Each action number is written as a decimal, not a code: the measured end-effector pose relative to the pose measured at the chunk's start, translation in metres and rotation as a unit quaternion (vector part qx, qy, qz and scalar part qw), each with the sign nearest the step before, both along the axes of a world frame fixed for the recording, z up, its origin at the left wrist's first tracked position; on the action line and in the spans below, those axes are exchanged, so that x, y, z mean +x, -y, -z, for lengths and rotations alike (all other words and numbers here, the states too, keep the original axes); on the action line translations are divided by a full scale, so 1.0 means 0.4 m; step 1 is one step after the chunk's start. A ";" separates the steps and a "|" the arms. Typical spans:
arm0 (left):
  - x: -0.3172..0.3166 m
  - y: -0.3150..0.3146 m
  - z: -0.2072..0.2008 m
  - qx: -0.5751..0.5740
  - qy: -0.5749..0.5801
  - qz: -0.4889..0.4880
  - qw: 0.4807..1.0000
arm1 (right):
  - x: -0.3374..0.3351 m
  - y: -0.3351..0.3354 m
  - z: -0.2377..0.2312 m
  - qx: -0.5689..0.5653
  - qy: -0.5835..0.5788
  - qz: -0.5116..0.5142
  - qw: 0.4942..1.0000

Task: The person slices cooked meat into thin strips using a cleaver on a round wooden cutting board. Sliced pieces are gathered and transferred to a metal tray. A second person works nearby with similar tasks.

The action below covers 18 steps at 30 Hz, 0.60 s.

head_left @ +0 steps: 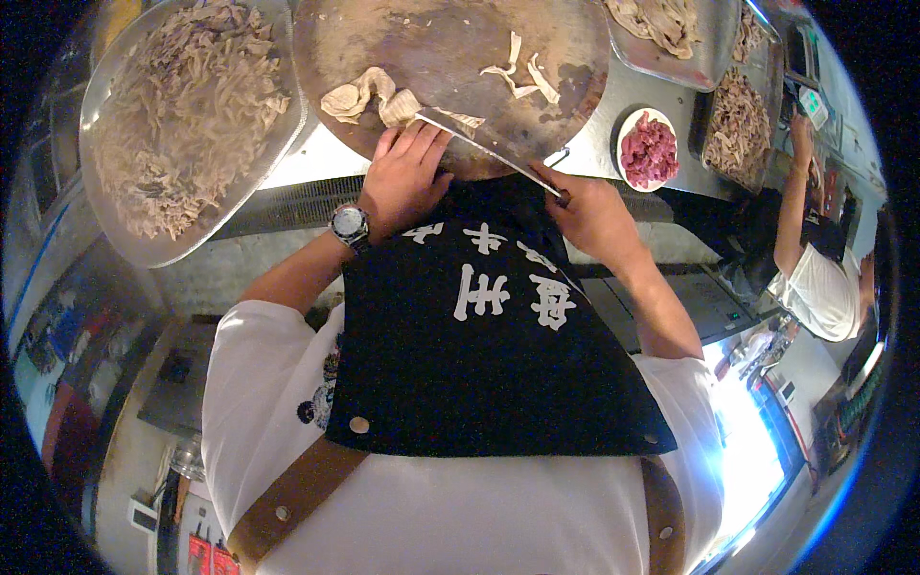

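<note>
A round wooden chopping board (431,48) lies in front of me. On its near left part rests a pale, wavy strip of what looks like cooked tripe (377,94). My left hand (406,172), a watch on its wrist, presses the near end of that strip with its fingers together. In my right hand (596,218) is the handle of a kitchen knife (484,150). The blade slants up and left, its far end beside my left fingertips and the strip's end. A thin cut slice (463,119) lies along the blade. Several pale slivers (525,77) are scattered farther right.
A large clear bag or tub of sliced cooked meat (196,105) stands left of the board. To the right are a white plate of red raw meat (649,149), a tray of pale pieces (661,29) and a tray of shredded meat (736,125). Another person's arm (793,201) reaches in at far right.
</note>
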State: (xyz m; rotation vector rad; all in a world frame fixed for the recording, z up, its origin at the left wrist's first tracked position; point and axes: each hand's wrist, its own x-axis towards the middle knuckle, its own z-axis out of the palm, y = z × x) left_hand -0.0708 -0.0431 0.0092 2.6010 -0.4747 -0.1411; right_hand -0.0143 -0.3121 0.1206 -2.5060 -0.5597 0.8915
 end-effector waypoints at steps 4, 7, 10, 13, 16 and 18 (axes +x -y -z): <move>0.002 0.008 -0.003 0.017 -0.019 -0.003 1.000 | -0.009 0.008 0.014 -0.006 0.000 -0.007 1.000; 0.001 0.005 -0.001 0.013 -0.021 -0.004 1.000 | -0.011 0.014 0.014 -0.024 -0.006 -0.012 1.000; -0.001 0.002 0.003 -0.006 0.013 -0.010 1.000 | -0.017 -0.014 0.032 -0.028 -0.003 0.001 1.000; -0.001 0.002 0.005 -0.001 -0.005 -0.006 1.000 | -0.018 -0.070 0.072 -0.024 0.010 0.014 1.000; 0.005 -0.002 0.003 0.029 0.008 0.019 0.999 | -0.005 -0.116 0.110 0.006 -0.008 0.051 0.999; 0.011 -0.010 -0.001 -0.027 0.023 0.011 0.999 | 0.021 -0.122 0.122 0.024 -0.072 0.081 0.994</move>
